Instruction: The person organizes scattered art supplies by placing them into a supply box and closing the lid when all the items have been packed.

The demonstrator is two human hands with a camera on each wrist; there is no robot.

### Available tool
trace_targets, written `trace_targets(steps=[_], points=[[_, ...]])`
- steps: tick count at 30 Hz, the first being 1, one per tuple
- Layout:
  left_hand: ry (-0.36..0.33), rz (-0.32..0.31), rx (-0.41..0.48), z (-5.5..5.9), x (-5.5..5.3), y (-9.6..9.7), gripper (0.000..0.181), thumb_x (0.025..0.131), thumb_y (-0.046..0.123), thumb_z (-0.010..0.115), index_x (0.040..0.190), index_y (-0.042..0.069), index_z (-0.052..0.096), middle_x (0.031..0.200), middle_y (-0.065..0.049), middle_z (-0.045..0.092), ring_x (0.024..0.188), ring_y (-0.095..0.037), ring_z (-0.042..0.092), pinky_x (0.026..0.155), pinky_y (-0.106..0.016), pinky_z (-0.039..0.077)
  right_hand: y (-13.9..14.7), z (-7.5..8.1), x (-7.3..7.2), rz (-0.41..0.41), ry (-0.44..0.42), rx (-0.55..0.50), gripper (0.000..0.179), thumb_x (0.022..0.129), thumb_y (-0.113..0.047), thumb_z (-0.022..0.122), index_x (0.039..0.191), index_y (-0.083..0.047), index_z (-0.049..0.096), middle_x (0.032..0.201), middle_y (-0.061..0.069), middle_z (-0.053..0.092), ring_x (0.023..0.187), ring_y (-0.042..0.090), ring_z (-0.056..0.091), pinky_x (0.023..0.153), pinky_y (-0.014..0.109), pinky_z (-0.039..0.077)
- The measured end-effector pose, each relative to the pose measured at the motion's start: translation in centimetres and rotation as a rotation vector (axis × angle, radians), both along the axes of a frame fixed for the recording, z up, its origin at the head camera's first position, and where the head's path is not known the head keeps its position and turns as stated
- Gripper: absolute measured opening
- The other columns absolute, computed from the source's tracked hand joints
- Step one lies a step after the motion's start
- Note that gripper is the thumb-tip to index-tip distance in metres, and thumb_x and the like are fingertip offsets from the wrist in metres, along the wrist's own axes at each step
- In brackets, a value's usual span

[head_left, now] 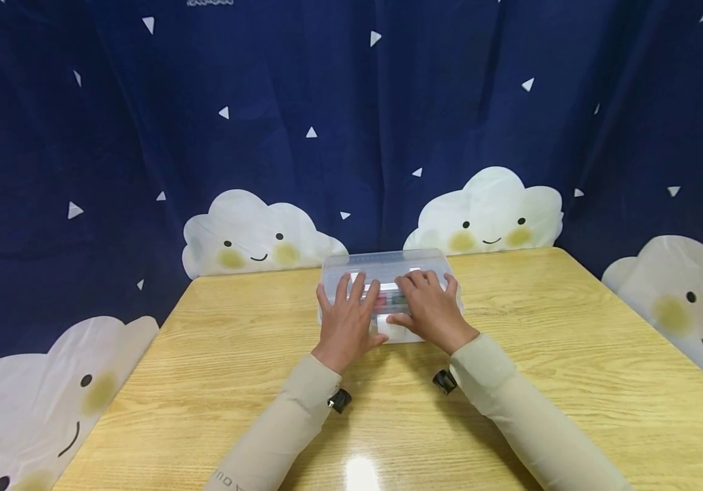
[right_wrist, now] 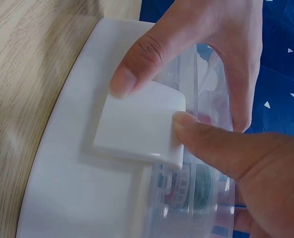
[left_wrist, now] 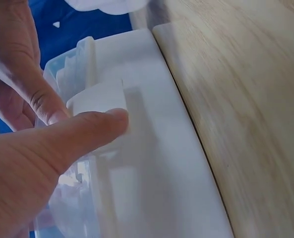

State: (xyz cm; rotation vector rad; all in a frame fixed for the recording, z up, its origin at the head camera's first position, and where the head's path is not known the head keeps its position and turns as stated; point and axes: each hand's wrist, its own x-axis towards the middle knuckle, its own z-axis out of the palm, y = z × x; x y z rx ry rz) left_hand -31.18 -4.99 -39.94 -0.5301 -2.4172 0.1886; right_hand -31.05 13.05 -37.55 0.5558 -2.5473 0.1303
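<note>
A white plastic box with a clear lid (head_left: 388, 264) stands near the table's far edge. A white latch (right_wrist: 139, 123) sits at its front, casting a shadow on the white front wall. My left hand (head_left: 348, 327) spreads its fingers over the lid's left part, its thumb touching the latch's front edge. Over the right part lies my right hand (head_left: 434, 310), fingers spread and slightly bent. Its thumb (right_wrist: 186, 123) touches the latch's upper edge. Through the clear plastic show a reddish thing and a green thing (right_wrist: 202, 186) beside a printed label (right_wrist: 181, 186).
The light wooden table (head_left: 253, 327) extends around the box. Behind it hangs a dark blue curtain (head_left: 339, 82) with white triangles and smiling clouds. A small black device (head_left: 339, 401) is at the left wrist, another black device (head_left: 444, 382) at the right.
</note>
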Motion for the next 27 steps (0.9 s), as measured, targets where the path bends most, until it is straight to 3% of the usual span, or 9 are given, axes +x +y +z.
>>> trace_targets(steps=[19, 27], points=[[0.003, 0.012, 0.055, -0.12, -0.39, 0.50, 0.106, 0.049, 0.070, 0.082, 0.135, 0.019, 0.047, 0.142, -0.010, 0.045, 0.131, -0.035, 0.038, 0.094, -0.071, 0.029, -0.10, 0.20, 0.12, 0.005, -0.023, -0.017, 0.067, 0.072, -0.054, 0.077, 0.119, -0.009, 0.058, 0.119, 0.011, 0.057, 0.112, 0.034, 0.048, 0.096, 0.069, 0.025], [0.054, 0.029, 0.047, -0.75, -0.50, 0.55, 0.103, 0.050, 0.070, 0.081, 0.134, 0.019, 0.049, 0.141, -0.009, 0.047, 0.129, -0.034, 0.040, 0.094, -0.070, 0.030, -0.23, -0.01, 0.27, 0.004, -0.031, -0.020, 0.068, 0.071, -0.053, 0.078, 0.119, -0.009, 0.058, 0.119, 0.011, 0.057, 0.112, 0.035, 0.047, 0.096, 0.069, 0.025]])
